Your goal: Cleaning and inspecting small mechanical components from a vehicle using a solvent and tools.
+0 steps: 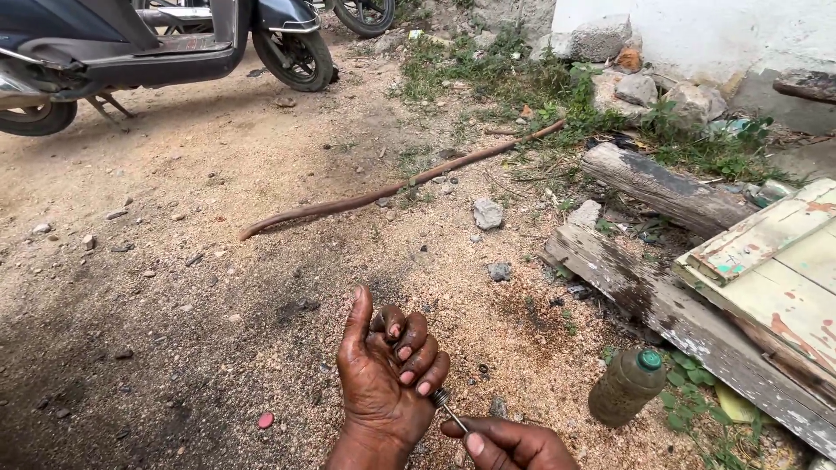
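Left hand (386, 374) cupped palm-up with fingers curled, apparently cradling something small, hidden. Right hand (509, 442) pinching a thin metal tool (446, 407), tip touching the left fingertips above the sandy ground (200, 261). Mid-step, probably picking or prodding; steady, fine aim needed next.

I see my left hand (383, 379) cupped palm-up, my right hand (509, 444) pinching a thin metal tool (448, 409) against its fingers. Right of the left hand stands a green-capped bottle (627, 386); a scooter (157, 43) far beyond.
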